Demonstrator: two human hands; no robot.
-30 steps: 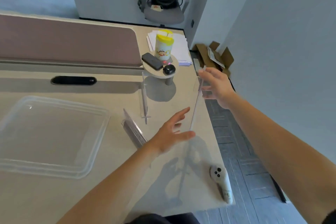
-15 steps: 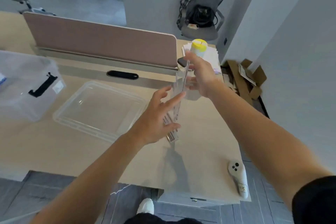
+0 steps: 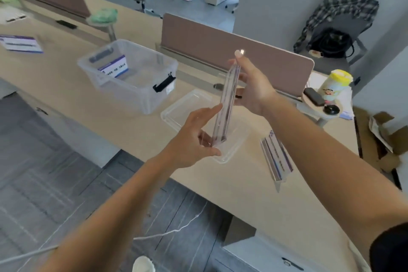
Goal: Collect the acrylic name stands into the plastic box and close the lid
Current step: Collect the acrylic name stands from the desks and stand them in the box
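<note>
In the middle of the frame both hands carry one acrylic name stand (image 3: 227, 104), seen edge-on and tilted, its upper end leaning toward the top of the picture. The right hand (image 3: 254, 88) grips the upper half, fingers stretched along the far face and one fingertip reaching past the top edge. The left hand (image 3: 194, 139) pinches the lower end, thumb curled under the base and forefinger laid against the near edge. The stand hangs in the air above the clear lid (image 3: 187, 106), which lies flat on the desk (image 3: 254, 194). The plastic box (image 3: 132, 93) stands open at centre left, just beside the lid, with a blue-and-white carded stand (image 3: 113, 68) inside it. A second name stand (image 3: 277, 157) lies on the desk at the right, apart from the lid. A yellow-lidded cup (image 3: 335, 86) stands at the far right.
</note>
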